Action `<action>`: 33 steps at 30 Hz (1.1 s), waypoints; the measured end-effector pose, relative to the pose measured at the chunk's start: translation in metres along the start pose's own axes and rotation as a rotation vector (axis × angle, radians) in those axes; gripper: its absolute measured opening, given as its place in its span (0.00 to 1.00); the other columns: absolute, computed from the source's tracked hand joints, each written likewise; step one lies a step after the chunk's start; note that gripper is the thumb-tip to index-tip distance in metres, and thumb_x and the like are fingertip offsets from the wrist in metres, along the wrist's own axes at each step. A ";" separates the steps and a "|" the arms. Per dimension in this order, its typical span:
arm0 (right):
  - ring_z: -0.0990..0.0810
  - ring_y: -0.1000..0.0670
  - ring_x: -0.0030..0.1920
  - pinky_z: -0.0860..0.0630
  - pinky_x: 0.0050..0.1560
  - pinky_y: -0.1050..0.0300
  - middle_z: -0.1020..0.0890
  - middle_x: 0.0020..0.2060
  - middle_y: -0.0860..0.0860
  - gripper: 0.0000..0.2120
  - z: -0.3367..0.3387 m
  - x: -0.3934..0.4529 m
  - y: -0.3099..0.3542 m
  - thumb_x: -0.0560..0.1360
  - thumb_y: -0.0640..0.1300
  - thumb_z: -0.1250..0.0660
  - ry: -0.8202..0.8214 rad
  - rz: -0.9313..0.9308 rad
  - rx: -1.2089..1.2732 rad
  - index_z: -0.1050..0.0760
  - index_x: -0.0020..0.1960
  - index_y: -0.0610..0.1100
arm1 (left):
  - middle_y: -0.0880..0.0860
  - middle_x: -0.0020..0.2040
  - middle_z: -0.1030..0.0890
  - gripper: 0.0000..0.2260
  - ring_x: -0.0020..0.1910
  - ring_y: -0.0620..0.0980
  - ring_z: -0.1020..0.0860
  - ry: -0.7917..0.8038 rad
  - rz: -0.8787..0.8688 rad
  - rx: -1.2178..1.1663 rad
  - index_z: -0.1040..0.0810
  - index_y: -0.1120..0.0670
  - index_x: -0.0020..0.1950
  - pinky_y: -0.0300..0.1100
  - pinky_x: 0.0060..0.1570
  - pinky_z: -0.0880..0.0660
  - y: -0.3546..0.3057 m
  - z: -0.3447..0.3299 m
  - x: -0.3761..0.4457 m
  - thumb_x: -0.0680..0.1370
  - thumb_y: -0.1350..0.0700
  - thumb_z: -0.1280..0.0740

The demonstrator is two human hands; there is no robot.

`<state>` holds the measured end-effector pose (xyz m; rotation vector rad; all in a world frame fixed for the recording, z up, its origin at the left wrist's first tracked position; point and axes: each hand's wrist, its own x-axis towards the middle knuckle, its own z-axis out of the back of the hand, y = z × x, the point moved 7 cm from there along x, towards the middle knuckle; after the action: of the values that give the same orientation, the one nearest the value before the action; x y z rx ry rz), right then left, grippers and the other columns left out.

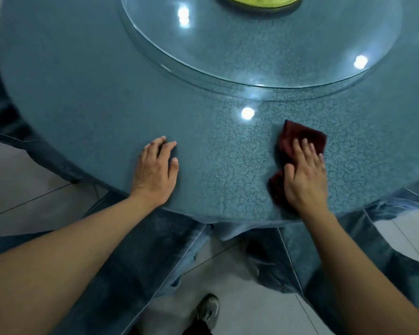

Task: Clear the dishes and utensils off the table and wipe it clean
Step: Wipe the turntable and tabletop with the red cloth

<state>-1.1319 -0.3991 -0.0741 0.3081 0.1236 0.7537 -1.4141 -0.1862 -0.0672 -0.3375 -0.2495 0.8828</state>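
- Step in hand, as I judge it: the wiping. The near part of the tabletop (82,93) shows no dishes or utensils; you are onto the cloth work.
- Your right hand (305,175) lies flat on a dark red cloth (300,139), palm down, close to the near edge of the tabletop, right of centre.
- Right fingers (307,151): straight and slightly spread, pressing the cloth down rather than pinching it. The thumb rests on the cloth's left side.
- The cloth is folded or bunched; it sticks out beyond the fingertips toward the centre of the tabletop and shows again below the thumb, at the heel of the hand.
- Your left hand (156,170) rests on the bare tabletop, well apart from the cloth, fingers loosely bent with the tips touching the surface. It holds nothing; it looks like a brace.
- A glass turntable (228,56) sits in the middle, with a yellow-green dish (264,0) at the top edge, mostly cut off. That may yet need clearing.
- Next move calls for steady downward pressure and a broad sweep, keeping the cloth trapped under the palm so it does not slip out.
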 end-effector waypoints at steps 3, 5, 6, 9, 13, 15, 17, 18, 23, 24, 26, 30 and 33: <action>0.46 0.46 0.80 0.53 0.80 0.46 0.43 0.80 0.45 0.34 -0.014 -0.006 0.036 0.76 0.54 0.52 -0.008 -0.064 -0.054 0.44 0.81 0.45 | 0.59 0.69 0.26 0.21 0.67 0.61 0.28 -0.006 -0.084 0.099 0.26 0.56 0.69 0.58 0.66 0.32 0.026 0.019 -0.008 0.80 0.50 0.46; 0.44 0.44 0.80 0.51 0.80 0.44 0.41 0.79 0.43 0.35 -0.032 -0.023 0.093 0.74 0.54 0.51 0.010 0.042 -0.061 0.42 0.80 0.44 | 0.59 0.69 0.27 0.21 0.66 0.61 0.28 -0.010 -0.070 0.144 0.27 0.56 0.69 0.59 0.65 0.32 0.055 0.031 -0.006 0.80 0.50 0.44; 0.44 0.44 0.80 0.51 0.80 0.44 0.42 0.80 0.43 0.36 -0.044 -0.036 0.127 0.74 0.54 0.51 0.030 0.103 -0.059 0.43 0.81 0.44 | 0.60 0.69 0.27 0.20 0.66 0.62 0.28 -0.008 -0.053 0.158 0.27 0.56 0.69 0.60 0.64 0.32 0.071 0.036 -0.004 0.80 0.50 0.44; 0.50 0.48 0.81 0.54 0.80 0.46 0.45 0.81 0.46 0.36 -0.080 -0.079 0.237 0.74 0.54 0.49 0.085 0.249 -0.018 0.46 0.81 0.46 | 0.61 0.68 0.27 0.17 0.65 0.65 0.28 -0.030 -0.030 0.177 0.27 0.58 0.69 0.62 0.63 0.31 0.116 0.053 0.005 0.81 0.55 0.39; 0.49 0.49 0.81 0.51 0.80 0.47 0.43 0.80 0.47 0.35 -0.111 -0.120 0.335 0.75 0.52 0.46 0.137 0.394 0.003 0.45 0.81 0.47 | 0.62 0.68 0.27 0.18 0.65 0.65 0.29 -0.035 -0.065 0.178 0.28 0.58 0.69 0.61 0.64 0.33 0.153 0.074 0.029 0.81 0.53 0.41; 0.46 0.51 0.80 0.50 0.80 0.48 0.41 0.80 0.49 0.34 -0.112 -0.118 0.337 0.75 0.51 0.44 0.153 0.411 0.017 0.43 0.81 0.49 | 0.61 0.68 0.27 0.21 0.65 0.64 0.29 -0.011 -0.090 0.166 0.28 0.58 0.69 0.61 0.64 0.33 0.171 0.082 0.042 0.80 0.50 0.45; 0.44 0.51 0.79 0.50 0.80 0.50 0.38 0.79 0.50 0.34 -0.104 -0.098 0.305 0.74 0.50 0.44 0.103 0.288 0.033 0.40 0.80 0.49 | 0.62 0.68 0.28 0.21 0.65 0.65 0.29 0.003 -0.122 0.145 0.28 0.58 0.69 0.62 0.63 0.33 0.187 0.088 0.061 0.80 0.50 0.45; 0.43 0.50 0.79 0.50 0.80 0.49 0.38 0.79 0.49 0.33 -0.098 -0.082 0.278 0.74 0.51 0.45 0.047 0.170 0.026 0.39 0.80 0.48 | 0.62 0.68 0.28 0.21 0.65 0.65 0.29 0.003 -0.135 0.139 0.28 0.58 0.69 0.62 0.63 0.33 0.196 0.091 0.072 0.80 0.50 0.45; 0.46 0.45 0.80 0.53 0.80 0.46 0.43 0.80 0.44 0.34 -0.065 -0.002 0.174 0.76 0.54 0.52 -0.099 -0.363 -0.050 0.44 0.81 0.45 | 0.63 0.70 0.29 0.23 0.67 0.65 0.31 0.002 -0.228 0.137 0.29 0.58 0.70 0.62 0.66 0.35 0.238 0.097 0.114 0.80 0.48 0.46; 0.47 0.45 0.80 0.54 0.80 0.45 0.44 0.80 0.44 0.35 -0.065 0.010 0.173 0.76 0.55 0.53 -0.095 -0.414 -0.065 0.46 0.81 0.44 | 0.62 0.70 0.29 0.23 0.67 0.65 0.31 0.004 -0.238 0.135 0.29 0.58 0.70 0.62 0.67 0.36 0.242 0.096 0.116 0.80 0.47 0.46; 0.49 0.45 0.80 0.54 0.79 0.44 0.46 0.81 0.43 0.36 -0.072 0.028 0.192 0.76 0.55 0.54 -0.090 -0.468 -0.086 0.48 0.82 0.44 | 0.62 0.70 0.29 0.24 0.68 0.64 0.31 0.008 -0.233 0.118 0.29 0.57 0.71 0.61 0.69 0.37 0.248 0.093 0.117 0.81 0.46 0.47; 0.49 0.46 0.81 0.55 0.80 0.47 0.45 0.81 0.45 0.36 -0.113 0.049 0.322 0.76 0.56 0.54 -0.033 -0.185 -0.119 0.47 0.82 0.45 | 0.60 0.71 0.29 0.22 0.69 0.63 0.31 0.015 -0.231 0.058 0.28 0.56 0.71 0.60 0.71 0.37 0.252 0.091 0.118 0.81 0.48 0.46; 0.49 0.48 0.81 0.56 0.80 0.49 0.44 0.81 0.47 0.36 -0.148 0.034 0.438 0.75 0.56 0.52 0.053 0.140 -0.112 0.46 0.82 0.47 | 0.59 0.71 0.28 0.22 0.70 0.62 0.31 0.010 -0.221 0.051 0.28 0.55 0.72 0.59 0.71 0.37 0.257 0.094 0.118 0.81 0.49 0.46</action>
<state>-1.4253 -0.0407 -0.0751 0.1920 0.1103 0.9045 -1.5573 0.0746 -0.0716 -0.2614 -0.2492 0.6686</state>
